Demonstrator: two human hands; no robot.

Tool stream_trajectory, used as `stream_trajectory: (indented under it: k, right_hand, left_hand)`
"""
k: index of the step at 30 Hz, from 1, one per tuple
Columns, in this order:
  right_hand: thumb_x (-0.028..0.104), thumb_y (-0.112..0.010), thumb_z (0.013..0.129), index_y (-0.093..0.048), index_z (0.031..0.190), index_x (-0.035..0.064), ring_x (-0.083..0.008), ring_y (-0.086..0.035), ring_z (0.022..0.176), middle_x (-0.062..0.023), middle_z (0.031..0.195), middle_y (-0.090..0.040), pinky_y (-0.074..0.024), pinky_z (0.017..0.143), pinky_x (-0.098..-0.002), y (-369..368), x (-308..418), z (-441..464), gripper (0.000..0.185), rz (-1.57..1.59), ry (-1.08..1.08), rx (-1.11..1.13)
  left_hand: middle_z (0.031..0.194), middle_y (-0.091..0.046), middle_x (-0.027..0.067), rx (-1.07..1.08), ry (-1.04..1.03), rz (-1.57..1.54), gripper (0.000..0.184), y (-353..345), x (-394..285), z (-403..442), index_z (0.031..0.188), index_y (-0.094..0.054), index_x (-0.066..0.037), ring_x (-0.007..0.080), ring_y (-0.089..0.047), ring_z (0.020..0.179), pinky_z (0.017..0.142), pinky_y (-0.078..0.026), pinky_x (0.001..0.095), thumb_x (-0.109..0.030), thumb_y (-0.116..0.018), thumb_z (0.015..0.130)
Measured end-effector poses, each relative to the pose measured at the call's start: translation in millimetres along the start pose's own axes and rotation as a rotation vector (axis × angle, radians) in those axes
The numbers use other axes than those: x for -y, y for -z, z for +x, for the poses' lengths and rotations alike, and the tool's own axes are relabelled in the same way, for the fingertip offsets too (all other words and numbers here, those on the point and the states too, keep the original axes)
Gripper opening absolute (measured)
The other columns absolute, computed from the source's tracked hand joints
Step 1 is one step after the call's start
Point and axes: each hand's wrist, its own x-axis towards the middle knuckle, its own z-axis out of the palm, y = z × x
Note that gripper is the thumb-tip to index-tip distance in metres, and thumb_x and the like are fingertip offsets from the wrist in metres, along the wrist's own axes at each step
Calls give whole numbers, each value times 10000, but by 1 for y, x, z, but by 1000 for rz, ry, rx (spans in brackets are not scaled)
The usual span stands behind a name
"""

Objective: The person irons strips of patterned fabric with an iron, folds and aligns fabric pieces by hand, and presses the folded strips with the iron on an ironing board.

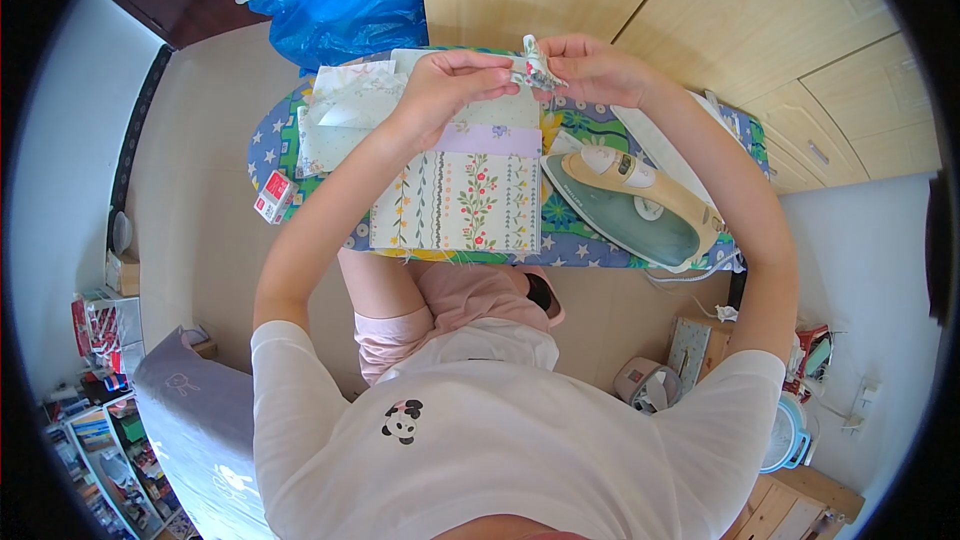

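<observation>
Between my two hands, over the far side of the ironing board, is a small folded strip of floral fabric. My left hand pinches its left end, and my right hand grips the other side. Below them lies a flat fabric panel with printed flower rows, a lilac band and a pale dotted part. To the right, a cream and green iron rests on the board, its soleplate hidden from view.
Pale fabric pieces lie at the board's left, near a small red and white box. Wooden cabinets stand behind. A blue plastic bag hangs at the back left. The iron's cord runs along the board's right edge.
</observation>
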Motion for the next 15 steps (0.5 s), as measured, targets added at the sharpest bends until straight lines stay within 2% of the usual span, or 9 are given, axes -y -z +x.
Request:
stream_trajectory:
  k: [5, 8, 10, 15]
  right_hand:
    - [202, -575, 904, -564, 1086, 32, -105, -542, 977, -25, 1056, -593, -421, 876, -288, 2, 2, -2, 250, -10, 10, 9]
    - [198, -585, 897, -569, 1073, 34, -99, -543, 960, -21, 1031, -595, -426, 853, -278, 2, 2, -2, 241, -34, -5, -8]
    - [192, -590, 894, -572, 1064, 36, -97, -543, 949, -18, 1012, -597, -429, 839, -272, 0, 2, -3, 232, -51, -16, -32]
    - [160, -607, 882, -595, 994, 39, -78, -530, 856, 6, 922, -588, -431, 773, -238, -10, 9, -2, 165, -230, -38, 12]
  left_hand:
    - [997, -654, 145, 65, -12, -64, 279, -1, -3, -2, 1070, -610, 48, 205, -646, 936, 856, -519, 282, 12, -654, 796]
    - [1024, -642, 152, 56, 38, -8, 291, -3, -6, -3, 1102, -591, 50, 205, -641, 945, 881, -513, 283, 10, -628, 816]
    - [1030, -633, 144, 12, 90, -146, 275, -4, -5, -1, 1105, -588, 48, 199, -633, 952, 888, -506, 277, -2, -603, 835]
    - [1011, -625, 132, -28, 148, -214, 256, -10, -2, -1, 1092, -588, 50, 192, -625, 956, 876, -506, 265, 6, -576, 841]
